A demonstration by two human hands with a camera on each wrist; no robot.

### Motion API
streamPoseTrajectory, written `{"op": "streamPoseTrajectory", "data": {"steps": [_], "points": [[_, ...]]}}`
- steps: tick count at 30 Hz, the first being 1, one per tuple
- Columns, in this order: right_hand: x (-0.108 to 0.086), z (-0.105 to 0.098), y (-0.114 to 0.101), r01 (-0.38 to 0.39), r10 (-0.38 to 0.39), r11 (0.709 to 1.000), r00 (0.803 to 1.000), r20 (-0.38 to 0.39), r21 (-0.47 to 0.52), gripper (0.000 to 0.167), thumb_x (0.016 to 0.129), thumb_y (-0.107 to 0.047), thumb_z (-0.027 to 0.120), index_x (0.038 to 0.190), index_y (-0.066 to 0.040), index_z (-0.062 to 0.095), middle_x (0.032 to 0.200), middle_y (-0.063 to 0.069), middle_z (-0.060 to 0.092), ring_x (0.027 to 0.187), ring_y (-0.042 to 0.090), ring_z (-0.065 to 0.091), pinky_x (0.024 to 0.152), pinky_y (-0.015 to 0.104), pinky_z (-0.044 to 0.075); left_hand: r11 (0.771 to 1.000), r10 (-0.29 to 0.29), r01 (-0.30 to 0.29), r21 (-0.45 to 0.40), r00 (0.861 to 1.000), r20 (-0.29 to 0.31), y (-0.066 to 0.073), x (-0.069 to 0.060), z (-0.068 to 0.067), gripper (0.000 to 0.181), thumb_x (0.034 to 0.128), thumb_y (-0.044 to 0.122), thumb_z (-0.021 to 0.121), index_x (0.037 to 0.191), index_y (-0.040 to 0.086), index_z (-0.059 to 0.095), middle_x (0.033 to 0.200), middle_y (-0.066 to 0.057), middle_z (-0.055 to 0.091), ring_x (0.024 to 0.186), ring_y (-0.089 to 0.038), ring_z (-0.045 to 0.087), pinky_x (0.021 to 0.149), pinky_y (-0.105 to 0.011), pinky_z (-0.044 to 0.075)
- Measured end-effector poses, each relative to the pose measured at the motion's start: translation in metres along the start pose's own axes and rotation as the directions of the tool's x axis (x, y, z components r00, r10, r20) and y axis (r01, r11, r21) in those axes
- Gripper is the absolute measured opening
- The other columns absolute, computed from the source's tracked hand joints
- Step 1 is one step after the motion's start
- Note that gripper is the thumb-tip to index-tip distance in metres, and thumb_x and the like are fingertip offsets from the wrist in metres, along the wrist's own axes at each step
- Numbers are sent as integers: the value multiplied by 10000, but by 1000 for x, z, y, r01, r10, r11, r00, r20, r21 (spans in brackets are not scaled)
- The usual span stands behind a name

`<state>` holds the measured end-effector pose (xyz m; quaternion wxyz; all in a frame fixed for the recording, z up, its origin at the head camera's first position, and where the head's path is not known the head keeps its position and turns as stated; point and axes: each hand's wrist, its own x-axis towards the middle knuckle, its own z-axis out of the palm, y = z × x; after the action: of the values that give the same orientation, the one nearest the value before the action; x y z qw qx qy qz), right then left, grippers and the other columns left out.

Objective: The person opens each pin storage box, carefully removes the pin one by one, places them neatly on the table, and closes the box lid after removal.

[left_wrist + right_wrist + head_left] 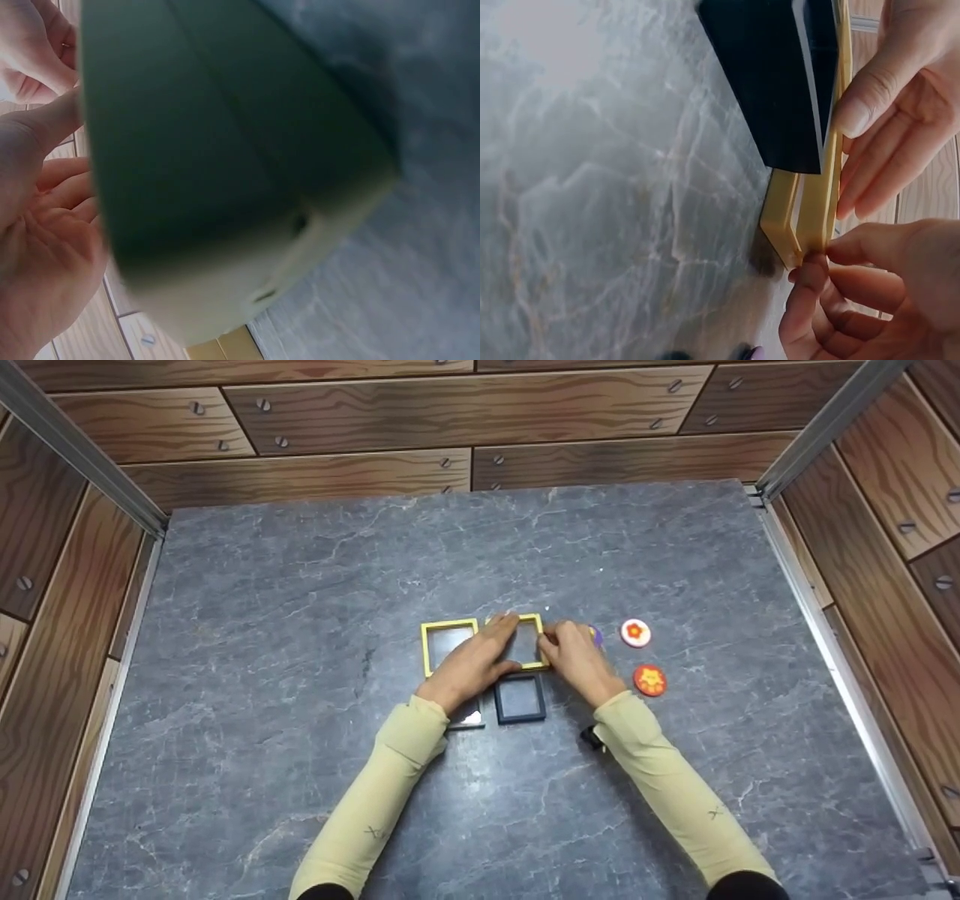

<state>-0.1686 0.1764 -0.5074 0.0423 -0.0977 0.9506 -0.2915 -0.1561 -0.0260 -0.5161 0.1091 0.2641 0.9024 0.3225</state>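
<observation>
Across the right-hand yellow square frame [545, 641] lies my left hand [472, 664], fingers at its far rim and thumb at the near rim. My right hand [579, 656] pinches the same frame's right side between thumb and fingertips, as the right wrist view shows. To its left stands a second yellow square frame [426, 651], partly covered by the left hand. Just nearer, a black square frame [521, 719] lies flat. Another dark-edged piece [471, 716] is mostly hidden under the left wrist. A large dark green shape [195, 150] blurs the left wrist view.
Right of my hands lie a white disc with a red flower [636, 633] and a red-orange disc [650, 680]. A purple disc [597, 635] shows behind the right hand. A small black object [592, 737] sits by the right sleeve. Wood-patterned walls [465, 412] border the grey marbled table [300, 585].
</observation>
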Motion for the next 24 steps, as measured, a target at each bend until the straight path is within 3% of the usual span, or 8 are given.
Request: {"op": "streamPoseTrajectory", "data": {"steps": [14, 24], "points": [[-4, 2, -1, -14, 14, 999, 1000, -11, 47, 307, 1007, -73, 613, 709, -28, 675, 657, 16, 560, 644, 194, 524, 579, 282, 387, 1000, 2, -2, 21, 1000, 6, 3, 0, 0, 760, 1030, 262, 680, 1632, -25, 317, 1703, -221, 339, 1616, -379, 292, 1352, -471, 255], [-3, 4, 1, -19, 19, 1000, 1000, -14, 22, 277, 995, -83, 617, 743, -16, 712, 695, 73, 608, 685, 244, 554, 598, 340, 424, 999, 6, -7, 31, 1000, 15, 4, 2, -1, 737, 1033, 233, 683, 1623, -39, 334, 1691, -222, 365, 1609, -377, 309, 1345, -462, 284]]}}
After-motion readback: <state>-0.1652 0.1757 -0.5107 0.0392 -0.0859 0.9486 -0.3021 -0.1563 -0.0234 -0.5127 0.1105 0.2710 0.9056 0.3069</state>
